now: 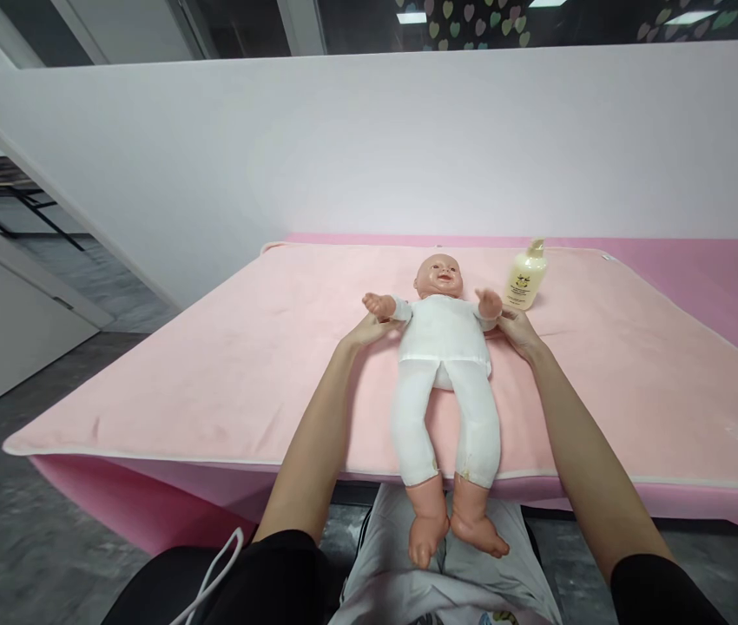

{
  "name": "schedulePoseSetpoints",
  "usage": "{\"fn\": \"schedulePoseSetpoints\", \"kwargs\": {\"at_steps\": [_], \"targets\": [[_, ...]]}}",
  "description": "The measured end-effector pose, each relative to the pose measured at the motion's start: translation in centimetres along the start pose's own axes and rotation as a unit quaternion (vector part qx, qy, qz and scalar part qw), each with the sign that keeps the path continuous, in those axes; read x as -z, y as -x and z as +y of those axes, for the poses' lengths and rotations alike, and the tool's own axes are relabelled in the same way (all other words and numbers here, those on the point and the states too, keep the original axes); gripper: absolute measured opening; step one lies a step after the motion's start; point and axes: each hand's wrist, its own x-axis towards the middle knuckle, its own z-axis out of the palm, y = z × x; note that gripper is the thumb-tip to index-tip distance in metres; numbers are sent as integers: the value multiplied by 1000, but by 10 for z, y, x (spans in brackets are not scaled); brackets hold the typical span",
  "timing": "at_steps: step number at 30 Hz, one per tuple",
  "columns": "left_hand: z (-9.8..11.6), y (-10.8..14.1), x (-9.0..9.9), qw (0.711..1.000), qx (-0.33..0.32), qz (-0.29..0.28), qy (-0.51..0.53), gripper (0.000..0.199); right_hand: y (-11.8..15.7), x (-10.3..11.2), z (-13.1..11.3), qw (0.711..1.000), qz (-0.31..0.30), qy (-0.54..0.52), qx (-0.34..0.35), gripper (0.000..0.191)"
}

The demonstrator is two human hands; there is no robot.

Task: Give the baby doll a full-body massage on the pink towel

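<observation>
Illumination is bright, even and cool-white. White rectangular light panels [691, 16] glare in the dark glass [369, 28] along the top. Shadows are soft, faint beside the bottle [521, 282] and between the legs of the doll [445, 328], which is sharp. Wide-angle distortion tilts the left-hand wall edge [92, 234]. Bottle's fine print is illegible.

The person is wearing black sleeves [278, 573], which are ending around the elbows and leaving the left hand [372, 330] and right hand [517, 331] bare. Between them, pale grey clothing [395, 555] is showing a small coloured print [499, 617]. A looped white cable [202, 594] is running by the left sleeve.
</observation>
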Motion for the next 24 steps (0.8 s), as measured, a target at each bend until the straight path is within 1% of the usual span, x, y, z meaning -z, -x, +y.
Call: {"fn": "schedulePoseSetpoints", "kwargs": {"at_steps": [2,3,6,8,11,13,15,17,19,22,24], "targets": [[-2,-3,-7,999,6,-7,42,40,-3,-5,2,999,36,16,-2,31],[-4,-4,-11,998,11,4,64,42,-5,-7,3,998,59,33,-3,33],[-13,-12,-20,992,35,79,95,51,-12,-13,10,986,115,120,-9,38],[-17,-17,-24,989,56,124,65,52,-16,-15,14,971,138,195,-23,38],[-20,-22,-28,984,70,163,-32,46,-20,-19,15,942,154,295,-34,33],[-18,-23,-31,976,76,181,-96,42,-21,-21,13,928,156,336,-31,31],[-16,-24,-34,968,83,197,-132,39,-20,-22,12,924,159,348,-32,30],[-13,-23,-35,969,87,202,-114,40,-19,-21,12,933,161,320,-39,29],[-9,-20,-33,977,93,188,-37,48,-17,-17,13,955,152,249,-46,27],[-3,-14,-25,981,86,144,95,61,-13,-11,11,986,117,107,-55,28],[0,-9,-18,982,67,109,140,58,-10,-7,8,993,90,35,-60,30]]}}
